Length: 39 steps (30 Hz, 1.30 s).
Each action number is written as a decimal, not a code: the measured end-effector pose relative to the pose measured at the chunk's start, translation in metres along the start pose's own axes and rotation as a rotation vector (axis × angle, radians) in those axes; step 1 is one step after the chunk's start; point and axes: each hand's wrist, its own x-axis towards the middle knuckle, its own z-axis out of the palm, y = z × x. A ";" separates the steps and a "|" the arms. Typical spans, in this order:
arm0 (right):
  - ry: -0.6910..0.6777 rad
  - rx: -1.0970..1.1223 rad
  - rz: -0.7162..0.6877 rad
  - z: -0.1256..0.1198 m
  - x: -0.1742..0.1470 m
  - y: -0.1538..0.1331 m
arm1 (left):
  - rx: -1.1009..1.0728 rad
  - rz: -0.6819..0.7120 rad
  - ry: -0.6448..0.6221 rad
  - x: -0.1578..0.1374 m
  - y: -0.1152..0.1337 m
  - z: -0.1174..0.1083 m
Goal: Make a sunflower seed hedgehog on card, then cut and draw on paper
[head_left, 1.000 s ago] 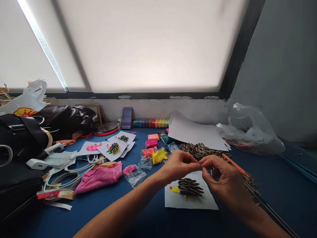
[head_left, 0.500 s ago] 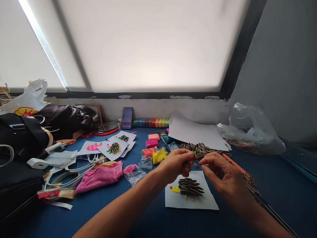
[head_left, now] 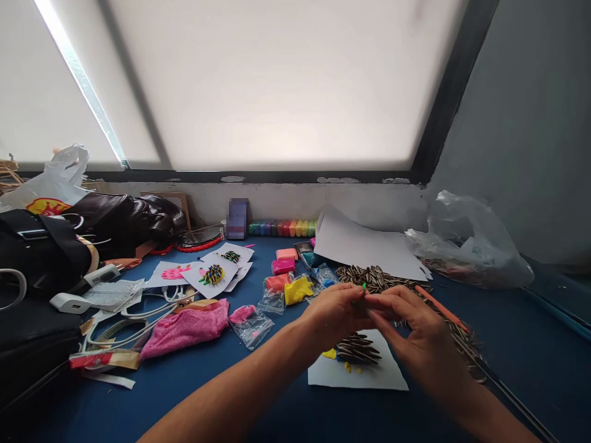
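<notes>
Head view: your left hand [head_left: 333, 312] pinches a green bit [head_left: 364, 287] jutting above its grip; your right hand [head_left: 418, 326] is close beside, its hold unclear.

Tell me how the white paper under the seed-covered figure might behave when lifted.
The white paper looks thin, so it would probably bend. The seed-covered figure sits near its middle, so sagging there seems likely. Jutting seeds might snag.
</notes>
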 end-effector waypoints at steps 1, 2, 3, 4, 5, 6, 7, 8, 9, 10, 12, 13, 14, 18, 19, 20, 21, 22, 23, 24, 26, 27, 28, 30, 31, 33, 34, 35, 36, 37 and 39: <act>-0.001 -0.008 0.008 0.000 0.000 0.001 | 0.004 -0.003 0.000 0.000 -0.001 0.001; -0.002 -0.023 0.016 0.000 0.000 0.001 | 0.011 -0.005 0.004 -0.001 -0.001 0.002; -0.004 -0.045 0.019 0.000 0.000 0.001 | 0.019 -0.006 0.010 -0.001 -0.001 0.002; -0.004 -0.071 0.014 0.000 -0.001 0.001 | 0.029 -0.007 0.015 -0.002 -0.002 0.003; -0.004 -0.100 0.003 0.000 -0.001 0.001 | 0.040 -0.008 0.020 -0.002 -0.002 0.004; -0.004 -0.128 -0.015 0.000 -0.001 0.001 | 0.052 -0.008 0.026 -0.003 -0.002 0.004; -0.004 -0.152 -0.034 0.000 -0.002 0.000 | 0.064 -0.009 0.033 -0.003 -0.002 0.005; -0.006 -0.170 -0.053 0.000 -0.002 0.000 | 0.073 -0.009 0.042 -0.004 -0.002 0.007; -0.007 -0.182 -0.070 0.000 -0.003 -0.001 | 0.081 -0.011 0.049 -0.004 -0.002 0.008; -0.007 -0.191 -0.084 0.001 -0.003 -0.001 | 0.083 -0.011 0.055 -0.005 -0.003 0.009; -0.009 -0.205 -0.101 0.002 -0.004 0.000 | 0.077 -0.014 0.062 -0.006 -0.003 0.011; -0.012 -0.213 -0.105 0.003 -0.004 0.000 | 0.073 -0.015 0.068 -0.006 -0.004 0.012; -0.017 -0.224 -0.109 0.003 -0.004 0.000 | 0.070 -0.016 0.078 -0.006 -0.004 0.012; -0.034 -0.295 -0.159 0.005 -0.004 0.000 | 0.056 0.002 0.113 -0.003 -0.008 0.009; -0.039 -0.321 -0.176 0.005 -0.004 -0.001 | 0.053 0.013 0.116 -0.002 -0.009 0.007; -0.047 -0.350 -0.193 0.005 -0.005 -0.002 | 0.054 0.025 0.116 0.000 -0.010 0.005; -0.055 -0.382 -0.208 0.005 -0.005 -0.003 | 0.064 0.038 0.115 0.001 -0.011 0.003; -0.059 -0.413 -0.222 0.005 -0.005 -0.004 | 0.079 0.053 0.118 0.002 -0.011 0.001; -0.056 -0.438 -0.235 0.004 -0.005 -0.005 | 0.102 0.066 0.124 0.003 -0.011 -0.002; -0.046 -0.451 -0.245 0.004 -0.005 -0.006 | 0.129 0.076 0.130 0.004 -0.011 -0.004; -0.014 -0.424 -0.247 0.002 -0.005 -0.006 | 0.191 0.082 0.125 0.006 -0.009 -0.008; 0.000 -0.381 -0.226 0.001 -0.004 -0.006 | 0.222 0.078 0.108 0.006 -0.008 -0.009; 0.008 -0.324 -0.187 -0.001 -0.003 -0.005 | 0.250 0.075 0.081 0.006 -0.006 -0.011; 0.020 -0.203 -0.065 -0.004 -0.001 -0.003 | 0.294 0.073 0.015 0.006 -0.003 -0.013; 0.032 -0.151 0.002 -0.005 0.000 -0.002 | 0.311 0.073 -0.016 0.005 -0.002 -0.013; 0.059 -0.074 0.109 -0.007 0.002 0.000 | 0.334 0.070 -0.063 0.004 -0.001 -0.013; 0.066 -0.044 0.142 -0.007 0.003 0.001 | 0.344 0.061 -0.079 0.003 -0.001 -0.013; 0.063 -0.015 0.162 -0.007 0.003 0.002 | 0.354 0.053 -0.089 0.002 -0.001 -0.013; 0.047 0.012 0.172 -0.006 0.003 0.002 | 0.364 0.048 -0.095 0.002 -0.002 -0.012; 0.026 0.033 0.175 -0.006 0.004 0.002 | 0.375 0.044 -0.098 0.001 -0.002 -0.012; -0.006 0.056 0.164 -0.005 0.004 0.001 | 0.394 0.045 -0.119 0.000 -0.001 -0.012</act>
